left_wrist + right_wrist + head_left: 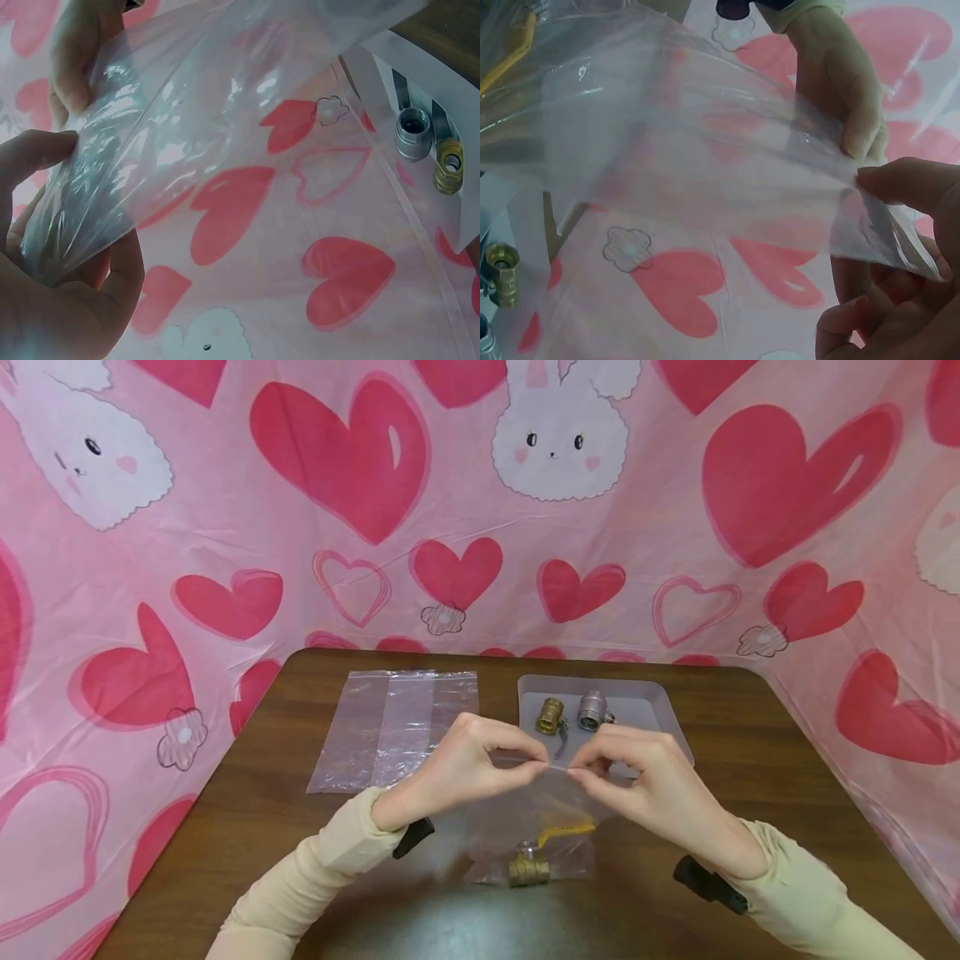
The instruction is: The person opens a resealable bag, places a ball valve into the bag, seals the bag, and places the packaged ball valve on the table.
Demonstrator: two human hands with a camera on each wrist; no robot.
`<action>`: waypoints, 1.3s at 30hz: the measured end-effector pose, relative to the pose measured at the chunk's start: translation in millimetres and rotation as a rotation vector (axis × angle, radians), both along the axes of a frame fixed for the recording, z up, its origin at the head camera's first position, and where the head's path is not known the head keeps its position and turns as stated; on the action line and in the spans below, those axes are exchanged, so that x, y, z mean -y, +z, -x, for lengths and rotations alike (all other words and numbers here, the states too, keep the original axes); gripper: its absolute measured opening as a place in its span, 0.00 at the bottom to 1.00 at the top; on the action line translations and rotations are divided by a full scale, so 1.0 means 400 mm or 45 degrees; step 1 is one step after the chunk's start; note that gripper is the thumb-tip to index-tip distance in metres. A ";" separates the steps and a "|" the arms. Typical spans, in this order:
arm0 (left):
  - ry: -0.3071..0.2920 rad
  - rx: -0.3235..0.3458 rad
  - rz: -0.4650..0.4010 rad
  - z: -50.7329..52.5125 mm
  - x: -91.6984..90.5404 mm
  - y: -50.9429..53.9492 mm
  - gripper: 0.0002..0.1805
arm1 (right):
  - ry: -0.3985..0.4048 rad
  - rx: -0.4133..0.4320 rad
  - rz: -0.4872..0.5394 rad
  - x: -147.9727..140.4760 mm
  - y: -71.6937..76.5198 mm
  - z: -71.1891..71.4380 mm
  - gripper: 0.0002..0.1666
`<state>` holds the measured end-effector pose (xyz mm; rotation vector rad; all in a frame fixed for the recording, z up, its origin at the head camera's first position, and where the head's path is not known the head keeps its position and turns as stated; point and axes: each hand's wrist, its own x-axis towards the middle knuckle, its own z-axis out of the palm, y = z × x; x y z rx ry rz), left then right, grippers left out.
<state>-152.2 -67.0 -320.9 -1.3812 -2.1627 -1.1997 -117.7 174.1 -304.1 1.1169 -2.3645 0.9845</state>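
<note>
A clear plastic zip bag (498,818) hangs between both hands, and a brass ball valve (529,870) with a yellow lever handle (566,832) lies inside at its bottom. The left hand (480,764) pinches the bag's top edge between thumb and fingers. Close beside it, the right hand (637,777) pinches the same edge, fingertips almost meeting the left ones. In the left wrist view the bag (165,112) stretches across between the fingers. The right wrist view shows the bag's edge (885,232) held by thumb and fingers.
Behind the hands a grey tray (660,697) holds a brass valve (550,716) and a silver-coloured valve (592,711). Flat clear bags (405,718) lie at the back left of the brown wooden table (262,810). A pink heart-patterned cloth (465,468) surrounds the table.
</note>
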 end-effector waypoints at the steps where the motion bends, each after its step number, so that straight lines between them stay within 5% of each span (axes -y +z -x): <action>1: 0.009 -0.008 -0.002 0.000 0.003 -0.001 0.02 | 0.001 -0.012 -0.010 -0.003 0.000 0.000 0.12; 7: 0.066 0.060 -0.046 -0.001 0.025 0.000 0.03 | -0.009 -0.044 -0.060 -0.017 0.006 -0.003 0.08; 12: 0.106 0.098 -0.056 -0.001 0.049 0.005 0.03 | -0.068 -0.086 -0.047 -0.028 0.009 -0.004 0.14; 21: 0.240 0.116 -0.067 -0.001 0.089 0.004 0.03 | -0.101 -0.325 0.082 -0.050 -0.011 0.020 0.14; 25: 0.341 0.219 -0.092 0.003 0.106 0.001 0.04 | -0.043 -0.317 0.062 -0.057 -0.009 0.019 0.13; 31: 0.317 0.364 -0.104 0.017 0.120 -0.003 0.05 | 0.018 -0.316 0.032 -0.068 -0.003 0.015 0.02; 39: 0.339 0.278 -0.091 0.020 0.126 -0.001 0.05 | -0.095 -0.280 0.058 -0.081 -0.008 0.012 0.11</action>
